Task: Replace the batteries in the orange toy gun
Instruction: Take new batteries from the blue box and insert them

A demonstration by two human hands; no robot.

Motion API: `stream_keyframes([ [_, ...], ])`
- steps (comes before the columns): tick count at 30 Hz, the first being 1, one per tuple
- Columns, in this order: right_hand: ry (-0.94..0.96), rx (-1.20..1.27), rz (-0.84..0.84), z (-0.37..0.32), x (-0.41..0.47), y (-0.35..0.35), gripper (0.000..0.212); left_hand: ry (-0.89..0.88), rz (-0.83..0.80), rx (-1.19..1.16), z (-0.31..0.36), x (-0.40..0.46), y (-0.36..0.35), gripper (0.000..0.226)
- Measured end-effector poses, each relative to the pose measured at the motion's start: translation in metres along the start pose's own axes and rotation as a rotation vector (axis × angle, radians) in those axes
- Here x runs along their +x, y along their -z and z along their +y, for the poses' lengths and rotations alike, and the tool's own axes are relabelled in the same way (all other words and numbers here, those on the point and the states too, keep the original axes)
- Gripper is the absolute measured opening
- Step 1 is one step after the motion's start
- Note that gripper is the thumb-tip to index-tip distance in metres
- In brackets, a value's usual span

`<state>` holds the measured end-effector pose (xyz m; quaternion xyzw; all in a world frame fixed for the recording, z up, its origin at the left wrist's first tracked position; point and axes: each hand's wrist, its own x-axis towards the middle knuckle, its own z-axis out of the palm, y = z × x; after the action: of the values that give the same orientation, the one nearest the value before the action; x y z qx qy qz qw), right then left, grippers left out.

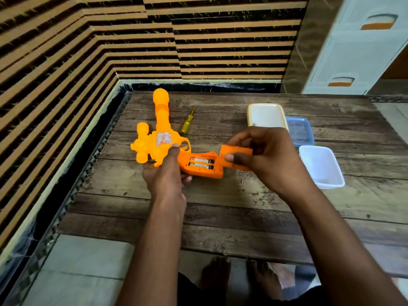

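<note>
Battery cover [237,157] is off, pinched in my right hand [262,155], left hand [164,173] grips the orange toy gun [159,138], two batteries [201,163] sit inside, so swapping's probably left.

My left hand [164,173] grips the orange plastic toy gun [159,138] at nine o'clock; my right hand [262,157], at three o'clock, pinches the flat orange battery cover [237,151] between thumb and fingers.

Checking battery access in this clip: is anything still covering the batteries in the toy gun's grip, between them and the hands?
Nothing visible does. The battery cover is off, pinched in the right hand beside the grip's end. The two batteries lie exposed in the toy gun, which the left hand holds.
</note>
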<state>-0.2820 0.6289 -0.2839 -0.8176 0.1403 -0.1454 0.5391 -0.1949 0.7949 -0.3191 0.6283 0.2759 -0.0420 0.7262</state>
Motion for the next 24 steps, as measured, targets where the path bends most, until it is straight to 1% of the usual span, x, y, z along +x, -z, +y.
stream_keyframes([
  [2, -0.007, 0.084, 0.055, -0.002, 0.001, -0.009, 0.019, -0.004, 0.001, 0.003, 0.0, 0.0, -0.001, 0.027],
  [4, -0.032, 0.042, 0.044, -0.003, 0.001, -0.022, 0.022, -0.009, 0.0, -0.005, 0.0, 0.0, -0.001, 0.033],
  [5, -0.042, -0.013, 0.015, -0.002, 0.002, -0.028, 0.026, -0.011, 0.002, -0.007, -0.001, 0.0, -0.001, 0.038],
  [7, -0.003, -0.165, -0.044, -0.002, 0.002, -0.034, 0.035, -0.016, 0.015, -0.007, -0.002, 0.0, -0.002, 0.043],
  [9, 0.084, -0.312, -0.086, -0.006, 0.002, -0.037, 0.043, -0.034, 0.017, -0.013, -0.004, 0.001, -0.002, 0.036],
  [11, 0.167, -0.442, -0.129, -0.009, 0.003, -0.037, 0.044, -0.045, 0.013, -0.017, -0.004, 0.001, -0.002, 0.025],
  [13, 0.208, -0.526, -0.148, -0.01, 0.003, -0.038, 0.043, -0.041, 0.004, -0.022, -0.005, 0.001, -0.003, 0.024],
  [15, 0.21, -0.511, -0.118, -0.01, 0.002, -0.04, 0.043, -0.032, -0.001, -0.033, -0.004, 0.002, -0.003, 0.026],
  [18, 0.142, -0.4, -0.043, -0.01, -0.001, -0.042, 0.048, -0.023, -0.015, -0.044, -0.005, 0.005, -0.002, 0.025],
  [24, 0.073, -0.379, -0.089, -0.012, -0.005, -0.059, 0.051, -0.016, -0.005, -0.048, -0.007, 0.01, -0.002, 0.027],
])
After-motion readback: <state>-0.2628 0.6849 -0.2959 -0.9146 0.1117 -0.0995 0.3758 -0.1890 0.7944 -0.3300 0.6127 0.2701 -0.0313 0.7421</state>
